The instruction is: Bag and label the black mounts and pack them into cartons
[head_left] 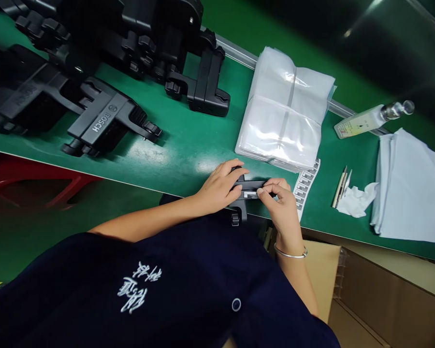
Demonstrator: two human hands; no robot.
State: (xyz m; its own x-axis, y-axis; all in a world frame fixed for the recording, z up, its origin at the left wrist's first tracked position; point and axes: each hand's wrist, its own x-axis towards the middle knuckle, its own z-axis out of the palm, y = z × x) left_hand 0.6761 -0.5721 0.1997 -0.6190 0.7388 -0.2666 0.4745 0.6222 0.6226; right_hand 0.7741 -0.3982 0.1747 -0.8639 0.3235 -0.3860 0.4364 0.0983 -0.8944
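Observation:
A black plastic bracket (254, 185) lies tilted at the table's front edge, one knobbed arm sticking out towards my body. My left hand (219, 189) is closed over its left end, fingers on the top face and thumb along the side. At the other end, my right hand (280, 195) grips the bracket with bent fingers. Its thumb tip presses by the right end of a small white label (250, 195) on the bracket's face. Fingers partly hide both ends. Just right of this hand, a strip of printed labels (305, 187) lies partly under a stack of clear plastic bags (284, 113).
Several similar black brackets, one marked BOSCH (100, 121), stand at the left. Rightward are a bottle (360, 121), slim pen-like tools (340, 187), crumpled tissue (357, 200) and white sheets (409, 188). A cardboard box (373, 295) sits below the table (188, 140); a red stool (32, 181) stands lower left.

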